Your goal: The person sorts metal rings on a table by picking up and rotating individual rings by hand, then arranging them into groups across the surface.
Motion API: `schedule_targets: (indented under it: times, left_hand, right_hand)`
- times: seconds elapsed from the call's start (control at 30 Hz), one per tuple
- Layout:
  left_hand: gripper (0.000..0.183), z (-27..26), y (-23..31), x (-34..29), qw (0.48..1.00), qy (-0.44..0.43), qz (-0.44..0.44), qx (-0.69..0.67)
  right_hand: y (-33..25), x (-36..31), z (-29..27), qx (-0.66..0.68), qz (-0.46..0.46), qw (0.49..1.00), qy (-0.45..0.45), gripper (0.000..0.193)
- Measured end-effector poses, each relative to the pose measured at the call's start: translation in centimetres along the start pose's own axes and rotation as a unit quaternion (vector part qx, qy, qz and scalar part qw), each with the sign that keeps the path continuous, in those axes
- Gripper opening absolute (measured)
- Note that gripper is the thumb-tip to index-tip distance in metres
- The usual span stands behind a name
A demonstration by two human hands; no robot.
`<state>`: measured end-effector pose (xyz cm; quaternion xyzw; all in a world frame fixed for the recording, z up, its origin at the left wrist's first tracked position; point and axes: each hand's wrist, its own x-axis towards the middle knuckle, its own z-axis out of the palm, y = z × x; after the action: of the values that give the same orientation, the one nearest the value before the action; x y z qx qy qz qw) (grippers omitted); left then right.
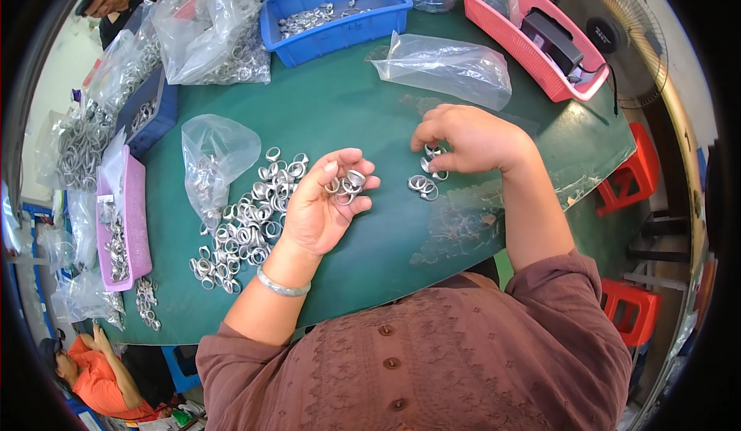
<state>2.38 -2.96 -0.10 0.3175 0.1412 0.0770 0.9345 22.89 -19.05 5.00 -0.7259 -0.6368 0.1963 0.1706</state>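
Tabletop: green [340, 107], its surface scuffed near the person, carrying bins, bags and rings.
Pink basket: a long mesh-sided one [513, 50] at the far right, holding a black device [552, 41] with a cord.
Blue bin: along the far side [347, 39], with small metal pieces inside.
Purple basket: at the left [139, 215], with more metal pieces in it.
Clear bags: one lies flat [448, 68] beyond the right grip; a smaller one [220, 149] stands against the ring heap.
Ring heap: loose silver-coloured rings [255, 219], just left of the left grip.
Left grip: palm up [320, 215], fingers half curled, cradling several rings [347, 185] at the fingers and thumb.
Right grip: palm down [480, 139], thumb and fingers bent about a few rings [434, 155] by the tabletop; whether it pinches them, I cannot tell.
Ring cluster: a few more [423, 187], just nearer the person than the right fingertips.
Writing: any print on the bags or device is too small to read.
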Motion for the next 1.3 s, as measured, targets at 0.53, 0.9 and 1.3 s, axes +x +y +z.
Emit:
schedule_targets:
  times: [0.53, 0.9, 1.3]
  left_hand:
    - [0.021, 1.6, -0.7, -0.1, 0.986, 0.045, -0.061, 0.147]
    - [0.015, 1.2, -1.2, -0.1, 0.988, 0.030, -0.017, 0.153]
    - [0.013, 0.4, -0.4, 0.0, 0.999, -0.005, -0.026, 0.037]
  right_hand:
    - [-2.6, 1.7, 2.2, 0.264, -0.034, 0.958, 0.105, 0.014]
    - [-0.2, 0.6, 0.6, 0.198, 0.001, 0.971, 0.135, 0.021]
    - [-0.3, 0.4, 0.0, -0.018, 0.124, 0.991, -0.037, 0.027]
